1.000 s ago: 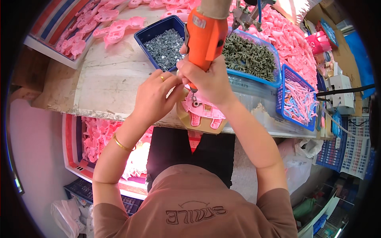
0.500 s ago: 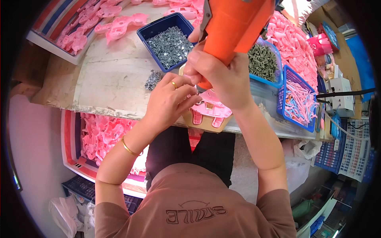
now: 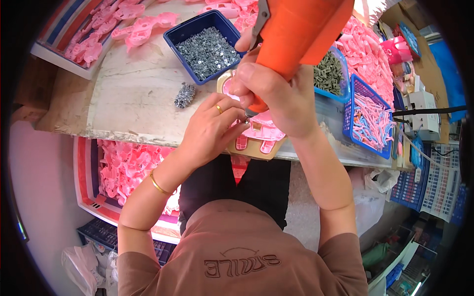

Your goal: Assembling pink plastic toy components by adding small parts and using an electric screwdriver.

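Observation:
My right hand (image 3: pixel 284 96) is wrapped round an orange power screwdriver (image 3: pixel 301 34), whose tip points down at a pink plastic part (image 3: pixel 264 129). That part lies in a tan holder (image 3: pixel 256 154) at the table's front edge. Close beside the tool tip, the fingers of my left hand (image 3: pixel 213 126) are pinched together over the pink part; whatever they hold is too small to make out. A bristly clump of screws (image 3: pixel 184 95) lies on the table to the left of this hand. Behind it stands a dark blue bin (image 3: pixel 221 20) of small metal pieces.
To the right are a light blue tub (image 3: pixel 348 81) of grey-green clips and a blue basket (image 3: pixel 348 116) of pink and blue strips. Pink parts form a heap (image 3: pixel 368 56) behind them. More pink pieces fill a box (image 3: pixel 61 66) at far left and a striped container (image 3: pixel 89 197) below the table.
The tabletop things appear slightly further left and higher in the picture. The screwdriver's body has moved a little right, with its tip still at the pink part. Both hands keep nearly the same pose.

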A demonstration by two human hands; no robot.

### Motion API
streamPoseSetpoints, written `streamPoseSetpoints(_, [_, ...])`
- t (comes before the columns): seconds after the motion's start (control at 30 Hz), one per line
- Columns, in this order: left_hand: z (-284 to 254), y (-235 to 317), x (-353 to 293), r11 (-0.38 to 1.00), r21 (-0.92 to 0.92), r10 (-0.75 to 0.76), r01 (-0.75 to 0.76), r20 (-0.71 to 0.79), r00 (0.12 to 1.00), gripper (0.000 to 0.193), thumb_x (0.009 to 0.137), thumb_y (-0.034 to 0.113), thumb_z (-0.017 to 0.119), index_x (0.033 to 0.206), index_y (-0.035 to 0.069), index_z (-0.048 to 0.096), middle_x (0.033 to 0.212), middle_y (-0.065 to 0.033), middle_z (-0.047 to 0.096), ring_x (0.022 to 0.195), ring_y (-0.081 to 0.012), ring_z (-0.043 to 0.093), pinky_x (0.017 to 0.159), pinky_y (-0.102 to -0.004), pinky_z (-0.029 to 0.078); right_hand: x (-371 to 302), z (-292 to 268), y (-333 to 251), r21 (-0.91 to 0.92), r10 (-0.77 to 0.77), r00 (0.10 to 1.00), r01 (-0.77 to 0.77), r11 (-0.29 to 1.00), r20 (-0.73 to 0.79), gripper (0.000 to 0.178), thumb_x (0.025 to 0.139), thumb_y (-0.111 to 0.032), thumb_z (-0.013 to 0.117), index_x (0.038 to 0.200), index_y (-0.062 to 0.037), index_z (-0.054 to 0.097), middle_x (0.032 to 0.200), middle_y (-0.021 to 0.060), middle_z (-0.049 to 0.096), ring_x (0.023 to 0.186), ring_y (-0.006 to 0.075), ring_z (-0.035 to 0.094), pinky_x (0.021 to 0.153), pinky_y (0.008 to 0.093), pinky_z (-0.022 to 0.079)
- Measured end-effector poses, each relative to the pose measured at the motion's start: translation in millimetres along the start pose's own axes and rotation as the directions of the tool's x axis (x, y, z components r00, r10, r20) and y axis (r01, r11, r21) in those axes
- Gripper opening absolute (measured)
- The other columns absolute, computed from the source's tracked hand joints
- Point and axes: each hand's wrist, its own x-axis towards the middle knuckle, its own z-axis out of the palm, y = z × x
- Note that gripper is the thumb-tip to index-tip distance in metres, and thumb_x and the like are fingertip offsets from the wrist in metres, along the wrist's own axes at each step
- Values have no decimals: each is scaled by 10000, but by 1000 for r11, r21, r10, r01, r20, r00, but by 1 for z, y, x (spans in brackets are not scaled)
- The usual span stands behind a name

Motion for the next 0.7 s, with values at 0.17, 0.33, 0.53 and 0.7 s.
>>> streamPoseSetpoints(0.17, [6,3,-2,995,-84,-44,47,35,998,168,758,65,751,879,41,637,1004,-86,644,976,-301,588,840,-398,493,-2,-5,-3,18,36,999,-36,999,2,289,856,-53,590,1107,73,521,674,69,614,535,93,558,528,234,461])
streamPoseSetpoints(0.33, [8,13,0,964,-204,-170,173,30,985,269,763,114,763,996,37,654,1088,-84,636,1065,-302,575,888,-403,488,-12,-12,1,-48,17,1000,-17,999,-4,293,858,-60,584,1111,69,513,669,72,606,533,99,551,528,243,462])
streamPoseSetpoints(0.53, [25,15,2,996,43,71,-74,80,994,310,763,176,759,1033,56,663,1115,-57,635,1092,-273,577,914,-407,494,-37,-46,12,-240,-79,983,38,970,-164,274,872,-62,557,1113,55,500,664,75,593,530,107,539,531,253,470])
streamPoseSetpoints(0.7, [36,15,1,986,135,82,-99,125,989,294,759,173,748,1010,45,663,1077,-47,634,1072,-247,570,946,-387,469,-38,-48,18,-165,-26,975,-11,986,-223,269,891,-95,576,1109,45,505,651,67,577,540,115,549,547,263,479])
